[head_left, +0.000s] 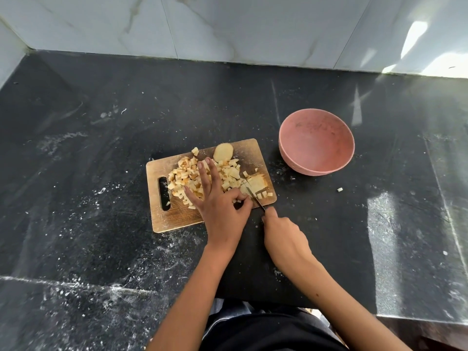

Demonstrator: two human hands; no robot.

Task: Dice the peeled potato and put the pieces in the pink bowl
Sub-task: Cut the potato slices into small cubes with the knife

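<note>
knife [256,198] handle hidden inside right hand [285,240]

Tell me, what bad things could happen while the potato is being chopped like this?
The left hand holds the potato slab right beside the knife that the right hand grips, so a fingertip might get nicked. The slab sits near the cutting board edge, so cubes could roll off, like the stray piece on the counter. The pink bowl is still empty.
</note>
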